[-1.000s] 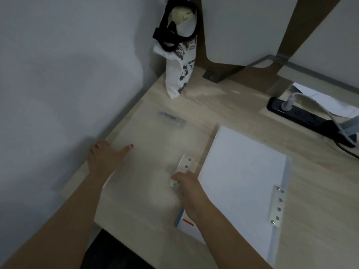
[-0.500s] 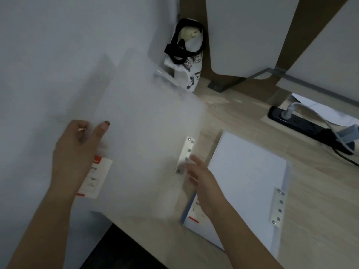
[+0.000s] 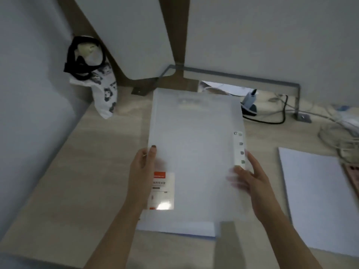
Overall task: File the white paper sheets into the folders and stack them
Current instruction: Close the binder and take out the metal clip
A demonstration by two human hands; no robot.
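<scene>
A translucent plastic folder (image 3: 196, 152) with a red-and-white label and a white snap strip on its right edge hovers flat over the wooden desk (image 3: 93, 181). My left hand (image 3: 142, 171) pinches its left edge, thumb on top. My right hand (image 3: 250, 177) holds the right edge just below the snap strip, its fingers showing blurred through the plastic. Directly beneath lies a second folder filled with white paper (image 3: 174, 230); only its near edge shows. A loose stack of white paper sheets (image 3: 318, 200) lies to the right.
A patterned white bag with black straps (image 3: 97, 80) leans in the back left corner against the wall. A power strip with a plug and cables (image 3: 272, 111) runs along the back right. A pinkish object (image 3: 351, 173) sits at the right edge.
The translucent folder has been lifted off the left side of the desk and carried right, now held level over the filled folder. Both hands moved with it to its side edges.
</scene>
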